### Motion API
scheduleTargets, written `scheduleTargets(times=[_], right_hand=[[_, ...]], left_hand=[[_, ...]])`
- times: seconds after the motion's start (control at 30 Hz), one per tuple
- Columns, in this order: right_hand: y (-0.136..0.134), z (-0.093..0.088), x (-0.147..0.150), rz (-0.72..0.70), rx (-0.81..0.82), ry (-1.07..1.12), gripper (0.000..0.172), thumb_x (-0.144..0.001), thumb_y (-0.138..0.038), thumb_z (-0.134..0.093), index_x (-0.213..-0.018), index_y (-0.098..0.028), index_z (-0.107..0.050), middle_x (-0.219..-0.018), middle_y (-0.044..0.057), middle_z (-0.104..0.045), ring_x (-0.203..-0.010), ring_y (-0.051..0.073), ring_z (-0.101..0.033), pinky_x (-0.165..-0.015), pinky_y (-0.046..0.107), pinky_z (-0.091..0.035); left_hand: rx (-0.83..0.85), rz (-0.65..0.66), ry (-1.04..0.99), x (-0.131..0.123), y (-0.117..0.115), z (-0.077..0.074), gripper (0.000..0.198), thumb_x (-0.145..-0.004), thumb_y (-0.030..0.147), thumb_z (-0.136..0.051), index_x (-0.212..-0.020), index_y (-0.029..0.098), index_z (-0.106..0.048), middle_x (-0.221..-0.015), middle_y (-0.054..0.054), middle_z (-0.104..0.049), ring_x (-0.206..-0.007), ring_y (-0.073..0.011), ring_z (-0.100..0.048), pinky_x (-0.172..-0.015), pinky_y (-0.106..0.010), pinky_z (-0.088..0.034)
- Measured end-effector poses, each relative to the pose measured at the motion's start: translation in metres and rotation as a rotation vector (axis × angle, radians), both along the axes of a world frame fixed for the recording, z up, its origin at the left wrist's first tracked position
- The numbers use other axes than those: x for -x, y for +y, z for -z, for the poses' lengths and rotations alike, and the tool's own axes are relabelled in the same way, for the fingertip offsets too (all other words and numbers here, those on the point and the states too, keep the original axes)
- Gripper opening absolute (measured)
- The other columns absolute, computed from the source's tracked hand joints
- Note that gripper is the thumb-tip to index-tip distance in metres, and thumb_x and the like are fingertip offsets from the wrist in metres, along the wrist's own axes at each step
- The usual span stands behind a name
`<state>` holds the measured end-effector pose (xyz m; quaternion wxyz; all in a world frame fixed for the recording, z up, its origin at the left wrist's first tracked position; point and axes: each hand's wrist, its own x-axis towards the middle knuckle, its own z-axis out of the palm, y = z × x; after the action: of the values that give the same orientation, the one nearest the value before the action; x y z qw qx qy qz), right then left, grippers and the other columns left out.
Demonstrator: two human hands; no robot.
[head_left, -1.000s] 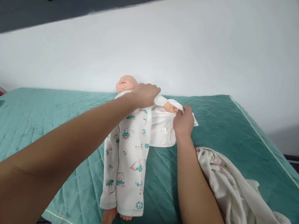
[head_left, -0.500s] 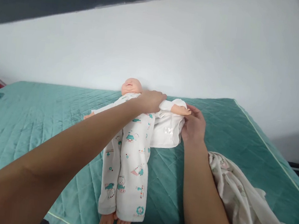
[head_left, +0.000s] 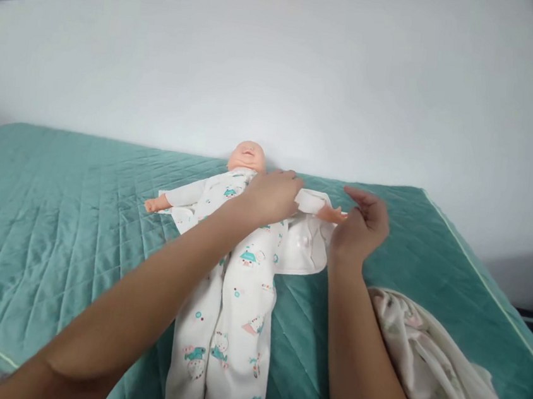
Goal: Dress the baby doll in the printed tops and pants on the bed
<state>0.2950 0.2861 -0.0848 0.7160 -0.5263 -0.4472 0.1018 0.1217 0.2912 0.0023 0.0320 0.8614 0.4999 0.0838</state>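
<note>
A baby doll [head_left: 248,156] lies on its back on a green quilted bedspread, its head toward the wall. It wears white printed trousers [head_left: 246,299] and a white printed top, whose open front panel [head_left: 300,246] is spread out to the right. My left hand [head_left: 274,194] is closed over the doll's shoulder and upper sleeve [head_left: 312,202]; its thumb is hidden. Beside the doll's small hand [head_left: 333,214] is my right hand [head_left: 363,225], with the index finger stretched out and the other fingers bent. The doll's other arm [head_left: 176,196] extends left.
A crumpled pale cloth [head_left: 430,363] with a faint print lies at the right, next to my right forearm. The green bedspread [head_left: 80,205] reaches back to a white wall [head_left: 280,67]. Its piped edge runs down the right side.
My right hand has drawn slightly right and its index finger has lifted off the garment's edge. My left hand stays at the doll's shoulder. The view has shifted, showing more of the doll's far arm.
</note>
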Motion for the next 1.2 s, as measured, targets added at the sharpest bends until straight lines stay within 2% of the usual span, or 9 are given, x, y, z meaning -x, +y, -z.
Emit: scheduleTargets(times=[0.07, 0.17, 0.3, 0.5, 0.67, 0.8, 0.9, 1.07, 1.2], right_hand=[[-0.002, -0.003, 0.010, -0.116, 0.081, -0.063, 0.034, -0.082, -0.018, -0.042, -0.105, -0.019, -0.068, -0.113, 0.009, -0.072, -0.110, 0.024, -0.066, -0.101, 0.047, -0.050], [-0.002, -0.003, 0.021, -0.241, 0.268, -0.178, 0.034, -0.087, -0.032, -0.052, -0.116, -0.020, -0.067, -0.124, 0.009, -0.069, -0.112, 0.025, -0.064, -0.100, 0.046, -0.049], [-0.005, -0.003, 0.032, -0.277, 0.377, -0.341, 0.041, -0.090, -0.043, -0.055, -0.125, -0.022, -0.064, -0.132, 0.010, -0.065, -0.122, 0.026, -0.057, -0.109, 0.049, -0.041], [-0.018, -0.010, 0.054, -0.448, 0.394, -0.309, 0.045, -0.091, -0.047, -0.059, -0.132, -0.029, -0.060, -0.141, 0.006, -0.059, -0.135, 0.026, -0.050, -0.115, 0.052, -0.037], [-0.030, -0.017, 0.069, -0.671, 0.457, -0.256, 0.060, -0.084, -0.049, -0.071, -0.140, -0.037, -0.053, -0.155, 0.001, -0.047, -0.147, 0.026, -0.038, -0.123, 0.052, -0.030], [-0.033, -0.020, 0.068, -0.724, 0.434, -0.326, 0.078, -0.076, -0.046, -0.080, -0.145, -0.039, -0.045, -0.164, 0.000, -0.034, -0.153, 0.030, -0.026, -0.123, 0.057, -0.028], [-0.034, -0.023, 0.067, -0.728, 0.367, -0.457, 0.073, -0.075, -0.043, -0.080, -0.141, -0.039, -0.049, -0.166, 0.000, -0.029, -0.155, 0.031, -0.021, -0.123, 0.059, -0.025], [-0.036, -0.027, 0.067, -0.710, 0.310, -0.603, 0.055, -0.079, -0.044, -0.075, -0.130, -0.036, -0.053, -0.166, 0.001, -0.027, -0.153, 0.033, -0.024, -0.117, 0.061, -0.031], [-0.037, -0.026, 0.067, -0.698, 0.286, -0.676, 0.048, -0.082, -0.040, -0.072, -0.123, -0.033, -0.049, -0.165, 0.005, -0.026, -0.148, 0.033, -0.030, -0.112, 0.061, -0.037]], left_hand=[[-0.069, -0.132, -0.275, 0.032, -0.016, 0.004, 0.034, -0.095, 0.034, -0.049, -0.125, 0.023, -0.062, -0.133, -0.007, -0.066, -0.124, -0.0267, -0.059, -0.100, -0.039, -0.048], [-0.099, -0.373, -0.635, 0.076, -0.028, 0.023, 0.033, -0.096, 0.038, -0.048, -0.123, 0.026, -0.063, -0.132, -0.005, -0.067, -0.123, -0.0236, -0.060, -0.106, -0.038, -0.047], [-0.028, -0.364, -0.848, 0.096, -0.025, 0.046, 0.037, -0.096, 0.040, -0.048, -0.126, 0.024, -0.062, -0.136, -0.006, -0.064, -0.126, -0.0223, -0.059, -0.111, -0.037, -0.044], [0.042, -0.352, -0.864, 0.091, -0.017, 0.046, 0.035, -0.094, 0.043, -0.055, -0.123, 0.023, -0.060, -0.138, -0.007, -0.061, -0.128, -0.0220, -0.056, -0.111, -0.035, -0.043], [-0.038, -0.310, -0.855, 0.092, -0.018, 0.047, 0.020, -0.092, 0.039, -0.058, -0.104, 0.023, -0.059, -0.128, -0.005, -0.064, -0.120, -0.0196, -0.059, -0.105, -0.035, -0.045], [-0.174, -0.188, -0.805, 0.088, -0.022, 0.047, 0.019, -0.096, 0.035, -0.055, -0.082, 0.021, -0.055, -0.129, -0.007, -0.063, -0.126, -0.0195, -0.055, -0.109, -0.035, -0.042], [-0.305, -0.048, -0.778, 0.085, -0.026, 0.046, 0.030, -0.100, 0.032, -0.051, -0.072, 0.021, -0.050, -0.122, -0.007, -0.066, -0.123, -0.0183, -0.056, -0.108, -0.035, -0.043], [-0.431, -0.003, -0.718, 0.081, -0.028, 0.049, 0.035, -0.103, 0.035, -0.043, -0.070, 0.022, -0.048, -0.097, -0.006, -0.066, -0.093, -0.0159, -0.060, -0.085, -0.032, -0.048], [-0.557, 0.028, -0.625, 0.077, -0.026, 0.054, 0.044, -0.105, 0.038, -0.036, -0.066, 0.021, -0.044, -0.062, 0.000, -0.053, -0.060, -0.0131, -0.047, -0.065, -0.031, -0.037]])
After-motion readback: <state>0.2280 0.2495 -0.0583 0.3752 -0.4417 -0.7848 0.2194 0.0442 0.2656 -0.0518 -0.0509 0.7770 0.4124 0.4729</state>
